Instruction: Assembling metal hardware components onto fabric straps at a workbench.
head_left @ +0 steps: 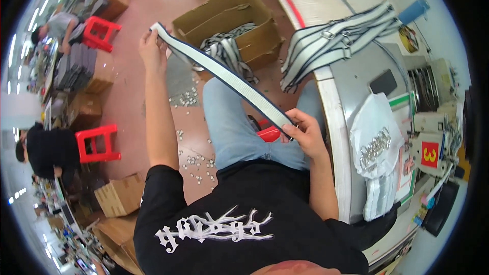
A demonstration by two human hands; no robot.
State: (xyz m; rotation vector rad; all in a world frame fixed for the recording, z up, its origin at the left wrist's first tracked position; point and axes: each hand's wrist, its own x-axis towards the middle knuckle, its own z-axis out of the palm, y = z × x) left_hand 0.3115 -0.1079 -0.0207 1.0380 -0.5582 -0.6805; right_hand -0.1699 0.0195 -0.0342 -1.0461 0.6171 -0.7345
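A long white webbing strap with dark navy edges stretches slantwise over my lap. One end is pinched between the thumb and fingers of my left hand, out ahead on the left. Near my right knee, my right hand grips the other end, where a small dark piece shows by the fingertips. On the table to the right lies a bundle of similar straps with metal buckles, its ends hanging over the edge. More straps sit heaped in an open cardboard box on the floor ahead.
A clear plastic bag of metal buckles and a dark phone lie on the table, with a sewing machine at its far right. Small pale pieces litter the floor. Red stools, cartons and two seated people are left.
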